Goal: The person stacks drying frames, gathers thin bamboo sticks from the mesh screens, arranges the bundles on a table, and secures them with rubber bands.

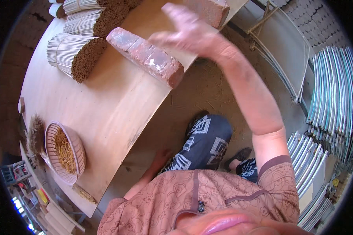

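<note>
My right hand [186, 33] is raised above the wooden board [117, 105], fingers spread and holding nothing, just beyond the end of a worn red brick [147, 56] that lies on the board. A second brick [210, 11] sits at the board's far edge behind the hand. My left hand [161, 156] hangs low beside my knee under the board's edge, partly hidden; it seems to hold nothing. Bundles of brown-tipped pale sticks [74, 55] lie at the far left of the board.
A small woven basket [64, 152] with yellowish strands rests on the board's near left. A fibrous brush [34, 137] lies beside it. Racks of long pale slats [333, 90] stand at the right. Dirt floor [200, 90] lies below the board.
</note>
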